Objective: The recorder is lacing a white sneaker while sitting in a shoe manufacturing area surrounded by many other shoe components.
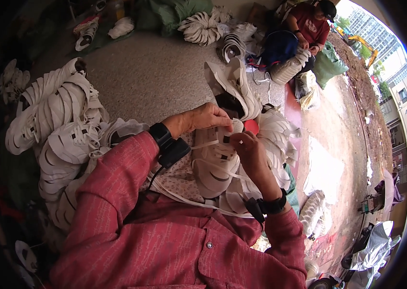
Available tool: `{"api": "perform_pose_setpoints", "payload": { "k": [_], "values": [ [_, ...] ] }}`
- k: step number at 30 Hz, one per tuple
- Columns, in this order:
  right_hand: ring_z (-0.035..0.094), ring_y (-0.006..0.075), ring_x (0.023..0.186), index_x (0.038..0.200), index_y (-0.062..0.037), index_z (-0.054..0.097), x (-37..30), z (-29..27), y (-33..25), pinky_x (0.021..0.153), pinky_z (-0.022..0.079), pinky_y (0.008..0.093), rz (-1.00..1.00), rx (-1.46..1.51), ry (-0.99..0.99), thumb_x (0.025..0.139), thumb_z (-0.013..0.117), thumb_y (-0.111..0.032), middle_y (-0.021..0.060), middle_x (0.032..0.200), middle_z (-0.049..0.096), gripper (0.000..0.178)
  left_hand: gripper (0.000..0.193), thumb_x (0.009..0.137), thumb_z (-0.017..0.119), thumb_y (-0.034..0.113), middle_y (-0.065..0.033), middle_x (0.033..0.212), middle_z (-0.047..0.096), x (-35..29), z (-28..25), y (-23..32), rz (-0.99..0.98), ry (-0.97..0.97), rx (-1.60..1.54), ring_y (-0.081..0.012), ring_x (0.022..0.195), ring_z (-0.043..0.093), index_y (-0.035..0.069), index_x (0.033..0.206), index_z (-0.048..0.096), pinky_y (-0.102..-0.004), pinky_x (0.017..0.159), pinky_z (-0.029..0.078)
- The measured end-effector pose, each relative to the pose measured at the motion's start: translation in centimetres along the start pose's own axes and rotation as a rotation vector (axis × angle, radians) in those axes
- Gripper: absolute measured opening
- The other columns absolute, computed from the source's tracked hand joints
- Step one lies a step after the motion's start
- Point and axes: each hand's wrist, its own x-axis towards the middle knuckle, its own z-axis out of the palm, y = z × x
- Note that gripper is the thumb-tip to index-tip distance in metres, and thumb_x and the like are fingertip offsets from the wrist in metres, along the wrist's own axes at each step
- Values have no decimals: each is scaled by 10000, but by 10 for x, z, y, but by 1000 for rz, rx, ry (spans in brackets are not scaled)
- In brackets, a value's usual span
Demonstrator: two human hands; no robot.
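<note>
A white shoe upper [211, 172] lies across my lap, toe toward me, with dark eyelet patches and a loose white shoelace [205, 145] trailing from it. The fingers of my left hand [207, 117] pinch at the pale tongue [237, 126] near its top. Close beside, my right hand [248, 148] is closed in a pinch at the eyelet edge; its fingertips hide what is between them. A red round patch [251, 127] shows behind the fingers. Beyond my hands stands another white upper [234, 89] with a dark opening.
Stacked white shoe uppers [64, 115] are heaped at my left. More uppers [276, 137] fan out at my right, and others [200, 29] lie on the floor ahead. A person in a dark red shirt [310, 24] sits far right, handling uppers. Green sacks [329, 65] stand near that person.
</note>
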Motion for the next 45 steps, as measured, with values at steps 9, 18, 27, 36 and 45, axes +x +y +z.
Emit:
{"api": "perform_pose_setpoints", "payload": {
  "k": [9,18,27,36,45],
  "values": [
    [644,366,767,944,-88,571,0,30,-5,685,493,428,240,-78,245,883,579,-116,130,821,660,68,284,926,621,303,-16,889,689,5,6,-4,-7,54,-33,-83,831,587,42,930,732,-228,769,456],
    [542,244,880,945,-81,588,22,-1,-31,781,379,375,-436,-677,-42,765,607,-114,88,899,554,184,253,911,647,246,-23,901,688,15,-1,-17,-54,72,-103,-88,839,596,13,981,715,-230,781,466],
    [567,254,935,928,-7,551,34,11,-27,798,412,354,-417,-619,-193,782,569,-39,129,911,545,150,245,942,586,217,-19,935,675,12,1,-13,-118,83,-147,-99,897,596,16,1025,698,-248,826,469],
    [651,197,703,1024,-30,483,69,-76,-128,630,508,278,2,890,-232,1003,476,-242,120,865,630,214,426,914,587,409,-34,921,666,-58,13,38,213,-15,-514,-147,956,622,49,1140,614,-296,822,477],
    [639,103,775,1078,-19,599,52,-103,-78,652,487,251,-59,477,-15,950,519,-40,58,963,664,153,236,1033,397,220,25,653,269,-157,-55,78,551,389,-850,-90,578,274,80,847,433,-227,503,321]
  ]
}}
